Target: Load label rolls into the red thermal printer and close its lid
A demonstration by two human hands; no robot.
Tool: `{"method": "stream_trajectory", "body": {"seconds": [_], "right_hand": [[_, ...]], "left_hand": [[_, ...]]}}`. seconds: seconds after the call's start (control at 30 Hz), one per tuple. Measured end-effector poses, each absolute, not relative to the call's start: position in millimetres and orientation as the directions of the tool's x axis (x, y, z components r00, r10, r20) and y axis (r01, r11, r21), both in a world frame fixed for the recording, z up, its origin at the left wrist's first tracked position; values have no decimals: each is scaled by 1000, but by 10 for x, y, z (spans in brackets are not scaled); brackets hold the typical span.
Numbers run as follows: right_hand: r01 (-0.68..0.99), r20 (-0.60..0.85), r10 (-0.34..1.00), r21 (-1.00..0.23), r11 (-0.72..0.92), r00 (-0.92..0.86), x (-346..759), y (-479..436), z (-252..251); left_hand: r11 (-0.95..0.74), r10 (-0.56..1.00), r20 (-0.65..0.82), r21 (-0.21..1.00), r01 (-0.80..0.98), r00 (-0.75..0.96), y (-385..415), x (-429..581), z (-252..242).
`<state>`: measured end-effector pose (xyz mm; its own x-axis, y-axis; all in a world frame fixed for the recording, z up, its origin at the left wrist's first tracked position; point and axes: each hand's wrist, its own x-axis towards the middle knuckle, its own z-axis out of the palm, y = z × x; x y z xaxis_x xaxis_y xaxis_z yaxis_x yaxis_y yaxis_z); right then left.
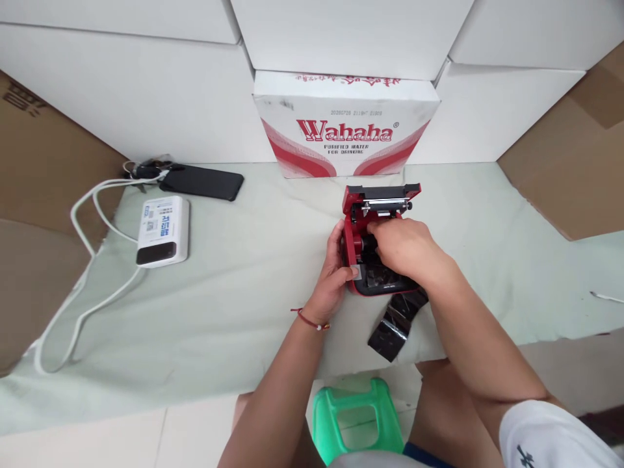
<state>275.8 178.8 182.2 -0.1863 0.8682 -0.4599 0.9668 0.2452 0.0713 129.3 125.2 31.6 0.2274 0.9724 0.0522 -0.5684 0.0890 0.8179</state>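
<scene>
A small red and black machine that looks like a label printer (359, 283) sits on the cloth with its lid (380, 194) raised. My left hand (334, 273) grips its left side, thumb on the front corner beside a small grey patch and fingers along the outer wall. Inside the opening, my right hand (407, 250) is curled over a dark roll (369, 246); most of its fingertips are hidden, so what they pinch cannot be made out. A strip of shiny black ribbon film (391, 329) lies creased on the cloth in front of the machine, under my right forearm.
A Wahaha water carton (348, 133) stands behind the machine against white boxes (141, 91). To the left are a black phone (207, 182), a white power bank (163, 231) and a looping white cable (78, 318). Brown cartons (565, 156) flank the table; a green stool (324, 422) is below.
</scene>
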Motion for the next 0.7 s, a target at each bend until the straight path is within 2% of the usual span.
{"method": "stream_trajectory", "body": {"seconds": [0.07,0.17,0.23,0.27,0.33,0.47,0.57,0.6,0.7], "right_hand": [[972,-371,901,-15,236,-225,2906,1650,1886],[904,-118,937,-326,276,-329,3290,1362,2035],[845,-58,952,-478,238,-301,3629,1159,2100],[846,-56,966,-496,193,-253,3811,1067,2102],[889,-106,983,-450,88,-151,4167,911,2023],[965,-350,935,-262,-32,-64,4666,717,1611],[987,-406,914,-141,-73,10,4708,628,1302],[985,-380,925,-155,-80,15,4657,604,1228],[946,-269,962,-321,-44,-46,4368,565,1097]], "left_hand": [[103,972,41,814,-572,233,1245,1289,326],[118,972,25,808,-577,235,1236,1284,345],[122,971,23,806,-579,237,1235,1284,348],[122,971,24,805,-581,237,1237,1285,345],[118,972,28,801,-586,234,1244,1289,334],[100,976,36,800,-592,214,1260,1294,317],[104,975,32,805,-585,218,1268,1285,322],[108,975,30,805,-584,221,1270,1281,325],[102,976,35,800,-591,216,1272,1270,332]]}}
